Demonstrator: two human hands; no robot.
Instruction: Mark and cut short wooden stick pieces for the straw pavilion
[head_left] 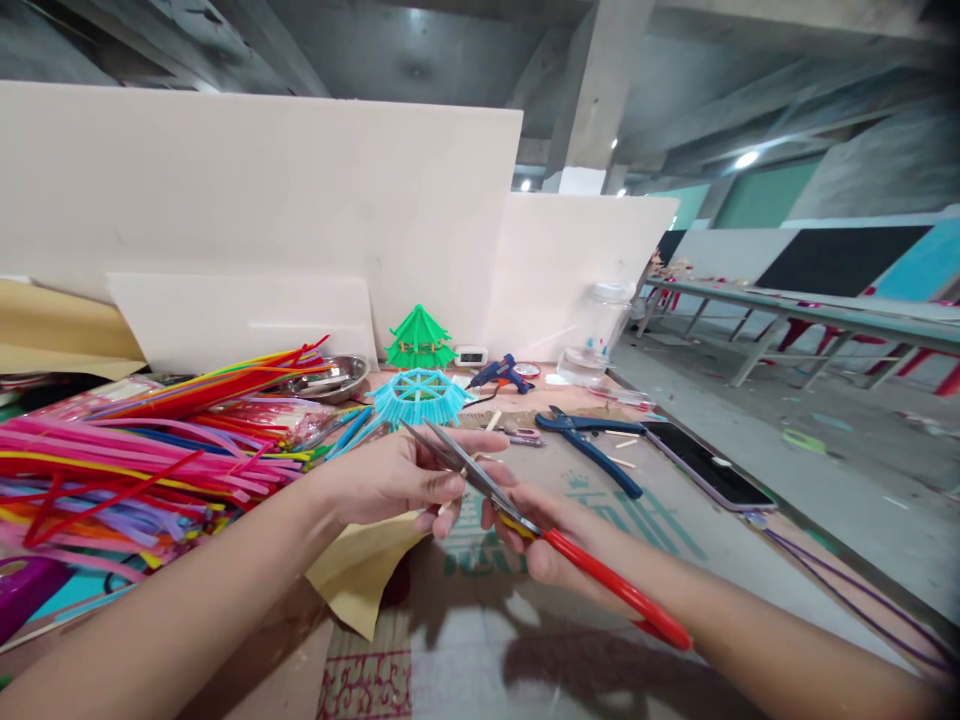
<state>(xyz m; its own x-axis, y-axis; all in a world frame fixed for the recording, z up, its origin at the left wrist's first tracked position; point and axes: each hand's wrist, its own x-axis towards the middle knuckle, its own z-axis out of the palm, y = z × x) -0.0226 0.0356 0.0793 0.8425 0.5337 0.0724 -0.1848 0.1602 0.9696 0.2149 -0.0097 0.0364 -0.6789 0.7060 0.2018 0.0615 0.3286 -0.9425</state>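
Observation:
In the middle, my left hand (pixel 420 470) is closed, thumb and fingers pinching a thin pale wooden stick (pixel 493 421). My right hand (pixel 536 525) is wrapped around a pair of scissors (pixel 600 578) with red handles. The scissor blades point up and to the left, slightly parted, and cross the stick close to my left fingertips. I cannot tell whether they touch it. Beyond my hands stands a light blue, roof-shaped piece with spokes (pixel 420 398). Behind it rises a green tiered roof piece (pixel 420 338).
Colourful pipe cleaners (pixel 150 450) are heaped at left, near a metal bowl (pixel 330 378). Sandpaper (pixel 367 570) lies under my left wrist. Blue-handled pliers (pixel 592 450), a phone (pixel 709 465), a blue glue gun (pixel 502 373) and a clear jar (pixel 604 325) are on the right. White boards (pixel 255 200) stand behind.

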